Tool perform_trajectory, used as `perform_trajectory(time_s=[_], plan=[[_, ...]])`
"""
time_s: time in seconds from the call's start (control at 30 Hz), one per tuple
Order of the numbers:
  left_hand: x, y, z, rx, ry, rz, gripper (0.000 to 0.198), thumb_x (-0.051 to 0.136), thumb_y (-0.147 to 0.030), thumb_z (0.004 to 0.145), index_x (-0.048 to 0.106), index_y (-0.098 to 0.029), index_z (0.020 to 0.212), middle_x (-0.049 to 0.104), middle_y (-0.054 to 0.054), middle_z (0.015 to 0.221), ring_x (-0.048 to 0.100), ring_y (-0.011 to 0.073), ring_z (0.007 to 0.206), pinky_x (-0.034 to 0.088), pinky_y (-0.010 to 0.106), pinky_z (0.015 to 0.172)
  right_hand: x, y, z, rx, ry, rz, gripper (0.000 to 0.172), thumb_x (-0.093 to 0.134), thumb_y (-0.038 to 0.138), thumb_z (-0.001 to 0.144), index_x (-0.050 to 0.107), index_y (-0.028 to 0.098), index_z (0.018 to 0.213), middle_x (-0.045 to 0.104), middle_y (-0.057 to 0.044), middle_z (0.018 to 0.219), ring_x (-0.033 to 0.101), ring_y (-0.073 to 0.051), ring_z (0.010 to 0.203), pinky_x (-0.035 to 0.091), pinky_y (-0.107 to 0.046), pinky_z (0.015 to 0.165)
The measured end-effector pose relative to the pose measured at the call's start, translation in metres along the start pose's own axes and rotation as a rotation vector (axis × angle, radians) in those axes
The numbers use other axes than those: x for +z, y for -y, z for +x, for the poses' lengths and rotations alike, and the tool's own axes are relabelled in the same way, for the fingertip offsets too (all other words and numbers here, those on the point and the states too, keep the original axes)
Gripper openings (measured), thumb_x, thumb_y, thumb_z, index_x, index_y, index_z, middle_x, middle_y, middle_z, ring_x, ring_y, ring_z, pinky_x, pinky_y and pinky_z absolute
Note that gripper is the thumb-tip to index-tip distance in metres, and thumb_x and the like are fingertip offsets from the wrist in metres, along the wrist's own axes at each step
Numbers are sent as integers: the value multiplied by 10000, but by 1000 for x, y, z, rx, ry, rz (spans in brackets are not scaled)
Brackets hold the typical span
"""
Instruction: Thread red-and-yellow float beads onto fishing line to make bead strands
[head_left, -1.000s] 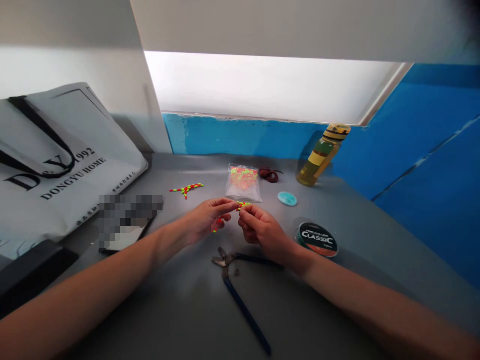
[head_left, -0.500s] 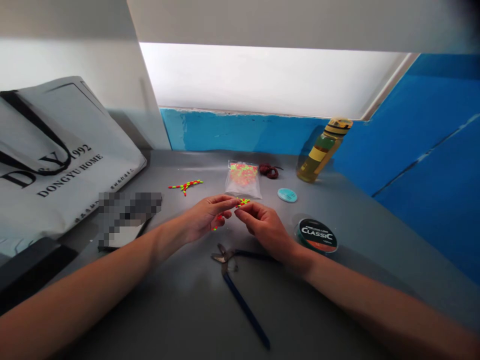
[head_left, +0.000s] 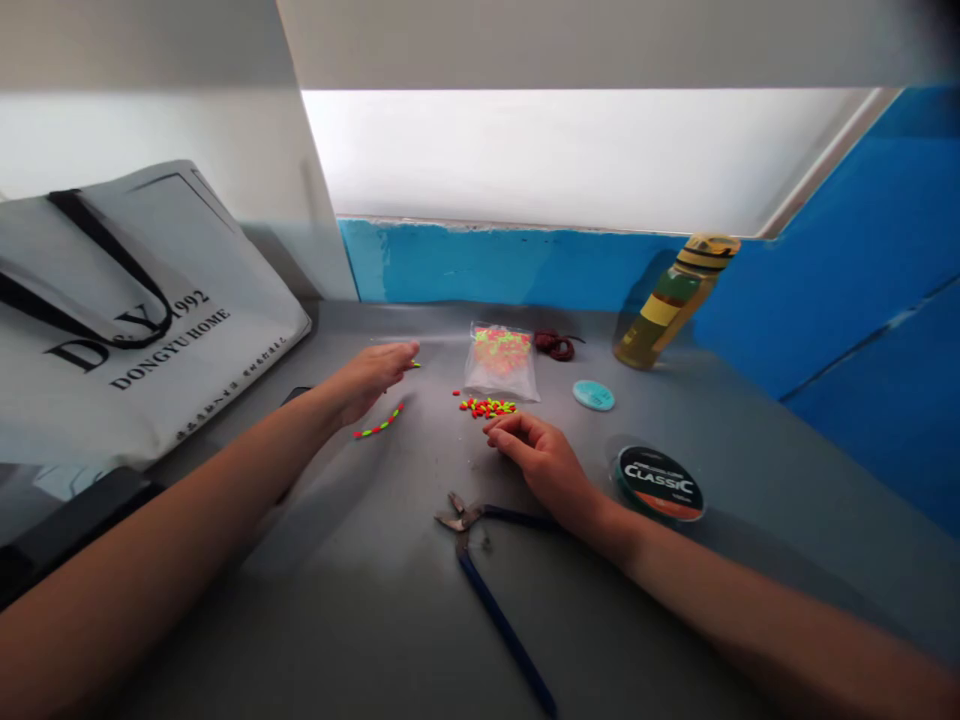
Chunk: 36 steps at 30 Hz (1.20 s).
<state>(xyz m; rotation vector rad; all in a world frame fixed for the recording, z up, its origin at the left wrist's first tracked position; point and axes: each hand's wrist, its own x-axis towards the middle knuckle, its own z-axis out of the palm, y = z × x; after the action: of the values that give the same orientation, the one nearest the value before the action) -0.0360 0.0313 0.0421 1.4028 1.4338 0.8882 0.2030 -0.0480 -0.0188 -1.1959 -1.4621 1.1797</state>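
Observation:
My left hand [head_left: 371, 380] is raised at left of centre, its fingers closed together. A short curved strand of red and yellow-green oval beads [head_left: 379, 425] trails below it; the line at its end is too thin to see. Under my left fingertips shows the tip of another bead strand [head_left: 415, 365], mostly hidden by the hand. My right hand [head_left: 536, 455] rests at the near side of a small pile of loose beads [head_left: 489, 408], thumb and fingertips pinched. Whatever they hold, if anything, is too small to make out.
Behind the pile lies a clear bag of beads [head_left: 501, 365], beside a dark red cord bundle [head_left: 555, 345]. To the right are a pale blue disc [head_left: 593, 395], a line spool [head_left: 660, 483] and a bottle [head_left: 675, 300]. Open pliers [head_left: 499, 610] lie in front; a large bag [head_left: 165, 310] stands left.
My left hand has moved left, away from my right hand, with the bead strand trailing. The loose bead pile is now uncovered. My right hand stays near it. The view has shifted slightly.

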Motion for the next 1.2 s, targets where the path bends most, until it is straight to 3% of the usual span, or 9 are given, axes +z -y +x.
perform_trajectory(time_s=[0.1,0.17,0.27,0.37,0.43,0.63,0.93,1.03,1.2], plan=[[-10,3,4,78,-34,252,496,545,-428,909,600,-169,1328,654,117,1295,600,254,1110,460,336,896,0,0,0,-3,8,-7,236,659,435,791,647,199,804,665,-43,856,559,-193,794,430,-333,746],[-20,-2,2,128,0,549,450,555,-399,885,650,-154,1251,707,121,1159,626,257,1010,443,327,851,0,0,0,-4,16,-6,228,657,430,795,648,203,805,663,-39,847,563,-193,799,432,-331,747],[-34,-12,-6,78,159,921,298,622,-402,803,750,-182,959,740,96,941,631,254,859,406,316,765,0,0,0,-9,25,-11,218,651,423,806,642,206,797,662,-38,843,565,-194,803,433,-330,741],[-40,-14,-12,-22,363,1024,195,669,-370,722,744,-205,795,728,63,811,610,223,748,374,300,691,0,0,-1,-12,26,-22,218,646,423,812,642,206,804,658,-37,840,557,-188,778,431,-330,727],[-39,-11,-13,-32,421,1045,150,669,-323,682,734,-213,761,718,47,774,588,204,699,353,289,648,0,0,-1,-6,24,-48,214,646,420,819,648,207,809,654,-33,830,547,-182,758,430,-328,720],[-28,0,-9,23,379,1109,96,625,-275,663,689,-206,679,686,46,677,535,178,601,302,285,586,0,-1,-1,-12,31,-41,225,643,425,822,650,200,815,658,-31,834,547,-176,753,430,-319,717],[-36,-5,-2,70,111,1102,262,575,-380,817,761,-232,927,745,88,909,630,250,857,395,291,729,0,-2,0,-21,30,-35,212,649,414,817,656,202,814,655,-20,807,559,-177,762,430,-317,726],[-23,-9,-15,75,97,1182,251,562,-352,860,758,-220,942,735,106,915,638,267,874,409,309,750,0,0,-1,-1,20,-26,216,660,417,809,659,201,812,649,-14,787,542,-167,725,419,-309,697],[39,0,-52,455,281,1226,236,527,-155,892,730,-179,1010,709,132,1017,634,250,888,419,322,748,-1,4,-3,48,-11,35,268,692,461,788,652,196,800,625,-5,736,516,-156,662,395,-305,649]])
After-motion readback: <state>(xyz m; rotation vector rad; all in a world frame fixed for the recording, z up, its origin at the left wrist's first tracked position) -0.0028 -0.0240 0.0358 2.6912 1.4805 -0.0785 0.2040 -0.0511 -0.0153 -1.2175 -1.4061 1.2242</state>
